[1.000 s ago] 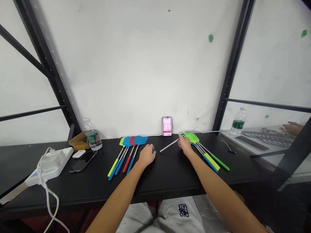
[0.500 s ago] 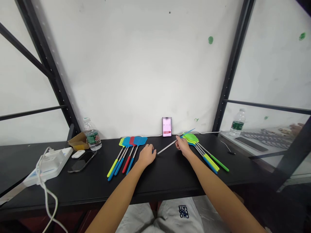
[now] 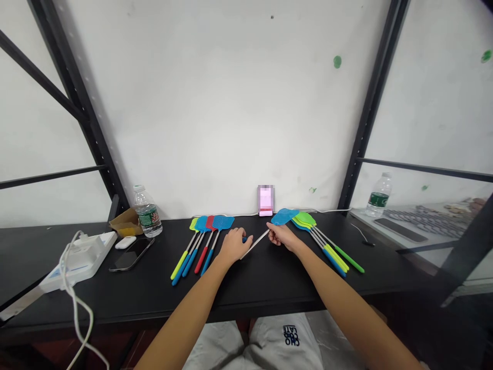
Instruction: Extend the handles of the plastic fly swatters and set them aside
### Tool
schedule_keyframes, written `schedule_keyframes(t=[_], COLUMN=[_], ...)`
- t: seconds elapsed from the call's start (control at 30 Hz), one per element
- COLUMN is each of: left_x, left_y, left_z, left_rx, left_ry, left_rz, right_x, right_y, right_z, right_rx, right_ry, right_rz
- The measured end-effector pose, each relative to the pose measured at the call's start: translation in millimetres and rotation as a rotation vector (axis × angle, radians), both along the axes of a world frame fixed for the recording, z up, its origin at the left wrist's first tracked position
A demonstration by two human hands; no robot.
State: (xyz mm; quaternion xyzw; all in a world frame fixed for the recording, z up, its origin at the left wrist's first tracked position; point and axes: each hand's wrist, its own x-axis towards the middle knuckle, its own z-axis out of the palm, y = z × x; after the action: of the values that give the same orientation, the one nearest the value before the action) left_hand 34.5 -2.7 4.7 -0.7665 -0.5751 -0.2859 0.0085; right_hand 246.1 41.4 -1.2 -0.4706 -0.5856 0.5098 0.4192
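My right hand (image 3: 283, 235) pinches the metal rod of a fly swatter just below its blue head (image 3: 284, 216). The bare rod (image 3: 255, 244) slants down and left, its lower end close beside my left hand (image 3: 233, 246). That hand is closed, palm down, with the tip of a blue handle (image 3: 244, 239) poking out at its fingers; the rest of the handle is hidden. Left of it, several fly swatters (image 3: 210, 239) with yellow, blue and red handles lie side by side. Another group of fly swatters (image 3: 321, 241), green, yellow and blue, is to the right of my right hand.
A phone (image 3: 265, 200) with a lit screen leans on the wall at the back. On the left are a water bottle (image 3: 148, 213), a dark phone (image 3: 131, 254), a white case (image 3: 125, 242), a cardboard box (image 3: 126, 223) and a power strip (image 3: 79, 259). Black posts flank the black table (image 3: 265, 293).
My right hand has moved a little left and down with the swatter. Its blue head has turned from edge-on to flatter, and the rod end has come nearer my left hand.
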Motion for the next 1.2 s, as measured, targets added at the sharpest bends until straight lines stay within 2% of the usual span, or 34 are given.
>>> schedule_keyframes(t=[0.17,0.3,0.4,0.53,0.67,0.77,1.03,1.2], left_x=[1.2,0.5,2.5,9.3,14.5,15.1,16.9,19.3], left_y=[-1.7,-2.6,-6.5,-14.9,-19.5,-18.6,-8.5,-6.0], left_z=[-0.7,-0.9,3.8,11.7,10.0,4.6,-3.0,-2.4], left_rx=[0.028,0.088,0.172,0.191,0.050,-0.019,-0.149,-0.193], left_ry=[-0.037,-0.079,-0.160,-0.294,-0.330,-0.309,-0.377,-0.397], left_rz=[-0.027,-0.062,-0.150,-0.302,-0.395,-0.410,-0.425,-0.407], right_x=[-1.9,0.1,1.4,-3.1,-15.8,-23.9,-28.5,-31.4], right_y=[1.9,8.6,10.7,4.2,-6.1,-10.2,-14.6,-14.3], right_z=[-2.7,-7.1,-6.8,-2.7,-3.4,-6.4,-7.6,-9.8], right_rx=[-0.008,-0.003,0.002,-0.028,-0.024,-0.016,0.036,0.014], right_ry=[0.080,0.115,0.171,0.224,0.166,0.120,-0.099,-0.119], right_rz=[-0.017,-0.179,-0.248,-0.128,0.083,0.167,0.237,0.197])
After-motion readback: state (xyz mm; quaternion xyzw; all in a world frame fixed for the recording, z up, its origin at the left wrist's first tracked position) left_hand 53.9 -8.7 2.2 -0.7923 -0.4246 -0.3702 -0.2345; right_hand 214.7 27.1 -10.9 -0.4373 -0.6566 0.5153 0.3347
